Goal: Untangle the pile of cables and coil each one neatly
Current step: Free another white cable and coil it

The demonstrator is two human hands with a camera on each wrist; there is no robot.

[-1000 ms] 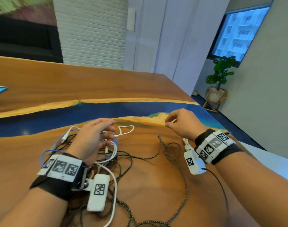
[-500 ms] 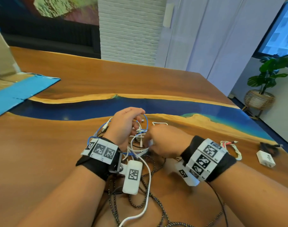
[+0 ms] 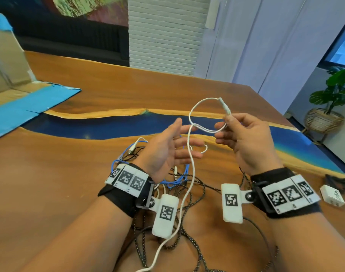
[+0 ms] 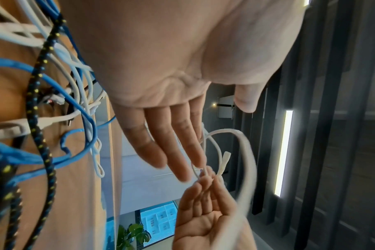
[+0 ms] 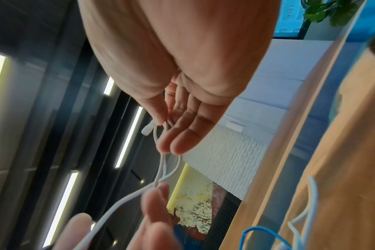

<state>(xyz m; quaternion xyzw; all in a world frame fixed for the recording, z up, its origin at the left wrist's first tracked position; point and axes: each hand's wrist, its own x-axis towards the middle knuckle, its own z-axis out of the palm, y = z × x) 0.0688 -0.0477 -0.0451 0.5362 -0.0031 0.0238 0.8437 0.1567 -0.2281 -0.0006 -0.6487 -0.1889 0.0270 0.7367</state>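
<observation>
My right hand (image 3: 229,124) pinches the white cable (image 3: 190,154) near its plug (image 3: 225,107) between thumb and forefinger, raised above the table; the pinch also shows in the right wrist view (image 5: 163,123). The cable makes a loop above the hand and trails down between my wrists. My left hand (image 3: 179,142) is held flat with straight fingers (image 4: 178,152) beside the hanging cable, gripping nothing. Below lies the tangled pile: a blue cable (image 3: 179,179), a black braided cable (image 3: 187,230) and thin white cables (image 4: 79,81).
A blue and brown cardboard box (image 3: 20,99) lies open at the far left of the wooden table (image 3: 50,173). A white charger block (image 3: 332,197) and a dark bundle (image 3: 334,180) sit at the right edge. A potted plant (image 3: 332,103) stands beyond.
Both hands have risen out of the pile. My right hand lifted the white cable's plug end up and right; my left hand let go and spread flat.
</observation>
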